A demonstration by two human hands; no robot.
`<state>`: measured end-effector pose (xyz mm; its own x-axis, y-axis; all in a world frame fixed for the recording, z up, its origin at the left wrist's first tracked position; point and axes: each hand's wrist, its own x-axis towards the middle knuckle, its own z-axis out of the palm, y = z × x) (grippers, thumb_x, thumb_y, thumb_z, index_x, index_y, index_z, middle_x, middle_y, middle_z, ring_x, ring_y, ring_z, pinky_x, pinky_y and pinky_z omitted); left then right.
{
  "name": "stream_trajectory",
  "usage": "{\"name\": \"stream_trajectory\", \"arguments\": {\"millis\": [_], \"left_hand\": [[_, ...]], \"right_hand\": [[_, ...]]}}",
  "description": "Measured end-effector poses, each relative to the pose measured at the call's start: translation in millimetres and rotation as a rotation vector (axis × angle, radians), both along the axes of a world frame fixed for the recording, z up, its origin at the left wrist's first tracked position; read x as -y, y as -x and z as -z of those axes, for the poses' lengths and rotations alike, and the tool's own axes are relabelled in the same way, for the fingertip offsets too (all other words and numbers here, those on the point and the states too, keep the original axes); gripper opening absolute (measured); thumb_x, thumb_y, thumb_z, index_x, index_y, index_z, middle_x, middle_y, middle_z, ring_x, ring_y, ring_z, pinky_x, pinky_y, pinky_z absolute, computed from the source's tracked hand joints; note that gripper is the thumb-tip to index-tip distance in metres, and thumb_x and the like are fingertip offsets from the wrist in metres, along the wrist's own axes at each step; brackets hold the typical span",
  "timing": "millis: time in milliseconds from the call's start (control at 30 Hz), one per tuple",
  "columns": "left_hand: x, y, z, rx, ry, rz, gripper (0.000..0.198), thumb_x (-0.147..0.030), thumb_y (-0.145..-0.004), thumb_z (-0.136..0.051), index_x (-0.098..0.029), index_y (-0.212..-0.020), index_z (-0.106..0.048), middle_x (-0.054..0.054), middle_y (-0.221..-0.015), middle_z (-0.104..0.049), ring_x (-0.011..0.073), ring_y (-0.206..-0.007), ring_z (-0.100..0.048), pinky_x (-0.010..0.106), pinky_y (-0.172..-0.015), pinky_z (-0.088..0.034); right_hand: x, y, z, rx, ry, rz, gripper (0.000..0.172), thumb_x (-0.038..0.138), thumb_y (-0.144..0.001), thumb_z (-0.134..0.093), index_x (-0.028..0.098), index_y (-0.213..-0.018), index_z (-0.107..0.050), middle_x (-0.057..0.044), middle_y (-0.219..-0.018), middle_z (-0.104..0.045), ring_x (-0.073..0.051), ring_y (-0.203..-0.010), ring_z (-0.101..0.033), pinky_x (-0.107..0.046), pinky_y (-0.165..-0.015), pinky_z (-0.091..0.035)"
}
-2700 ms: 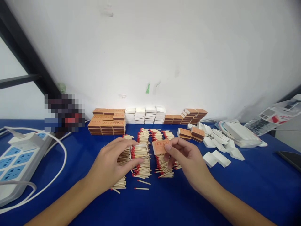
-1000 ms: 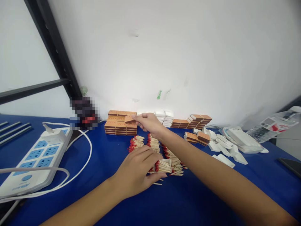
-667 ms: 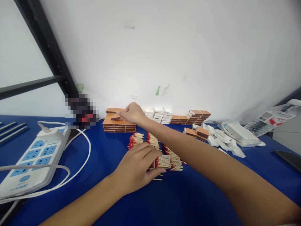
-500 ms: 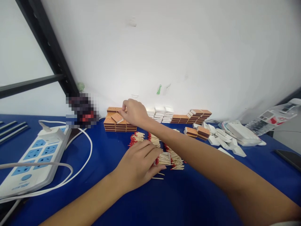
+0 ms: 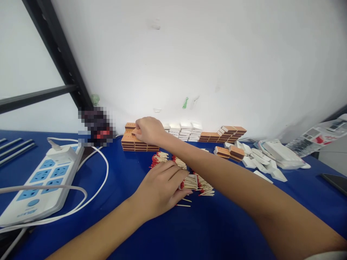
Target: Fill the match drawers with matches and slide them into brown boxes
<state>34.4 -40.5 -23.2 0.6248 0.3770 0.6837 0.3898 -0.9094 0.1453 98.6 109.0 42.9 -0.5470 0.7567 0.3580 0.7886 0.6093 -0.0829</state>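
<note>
Right hand [image 5: 150, 130] stretched across to the matchbox stack [image 5: 135, 145], left hand [image 5: 162, 185] gripping a tray [image 5: 195, 177] of matches.

The blue surface [image 5: 211, 227] runs back to a white wall [image 5: 173, 65], a power strip [image 5: 45, 198] at its left. At the far left, the right hand curls over an orange matchbox [image 5: 135, 132] atop the stack; whether it grips or merely presses, I can't tell. Nearer, the left hand holds the tray beside loose matches [image 5: 206, 188]. Half a second ago that matchbox lay askew in plain sight; now the hand mostly covers it.
</note>
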Motion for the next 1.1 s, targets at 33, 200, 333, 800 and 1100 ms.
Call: {"name": "stream_trajectory", "arguments": {"millis": [33,200,333,800,1100], "left_hand": [[0.3,0.1,-0.3,-0.001,0.0,-0.002,0.029,-0.034,-0.097,-0.073,-0.014,-0.115,-0.064,0.009,-0.096,-0.073,0.0262,-0.093,-0.068,0.041,-0.086,-0.059],[1.4,-0.4,-0.6,-0.017,-0.001,0.004,0.027,-0.036,-0.099,-0.07,-0.015,-0.116,-0.064,0.009,-0.096,-0.073,0.0254,-0.093,-0.068,0.041,-0.086,-0.059],[0.5,-1.0,0.6,-0.014,0.007,0.006,0.028,-0.034,-0.098,-0.071,-0.014,-0.116,-0.064,0.009,-0.097,-0.074,0.026,-0.095,-0.069,0.041,-0.087,-0.059],[-2.9,1.1,-1.5,0.13,0.094,-0.132,0.034,-0.033,-0.091,-0.08,-0.015,-0.117,-0.067,0.009,-0.102,-0.073,0.0275,-0.101,-0.063,0.045,-0.091,-0.058],[-8.8,1.9,0.5,0.15,0.116,-0.19,0.032,-0.035,-0.092,-0.079,-0.016,-0.116,-0.068,0.01,-0.103,-0.074,0.0279,-0.101,-0.065,0.044,-0.087,-0.058]], "right_hand": [[-0.9,-0.7,-0.1,0.013,-0.004,-0.001,0.017,0.029,-0.093,-0.065,0.015,-0.098,-0.073,-0.014,-0.101,-0.077,-0.027,-0.092,-0.066,-0.035,-0.065,-0.042],[0.2,-4.2,-2.3,0.067,-0.007,0.024,0.012,0.021,-0.092,-0.066,0.013,-0.092,-0.075,-0.017,-0.095,-0.076,-0.03,-0.096,-0.065,-0.036,-0.066,-0.044],[3.6,-5.8,-3.4,0.084,-0.012,0.025,0.014,0.013,-0.091,-0.063,0.011,-0.095,-0.076,-0.018,-0.101,-0.076,-0.031,-0.1,-0.064,-0.037,-0.068,-0.045],[20.2,-79.1,-27.5,-0.133,0.031,0.112,0.018,0.022,-0.094,-0.064,0.015,-0.092,-0.08,-0.012,-0.095,-0.078,-0.025,-0.088,-0.066,-0.037,-0.078,-0.044],[17.1,-84.9,9.8,-0.207,0.099,0.105,0.009,0.026,-0.091,-0.072,0.018,-0.093,-0.076,-0.005,-0.091,-0.08,-0.019,-0.079,-0.068,-0.03,-0.067,-0.041]]}}
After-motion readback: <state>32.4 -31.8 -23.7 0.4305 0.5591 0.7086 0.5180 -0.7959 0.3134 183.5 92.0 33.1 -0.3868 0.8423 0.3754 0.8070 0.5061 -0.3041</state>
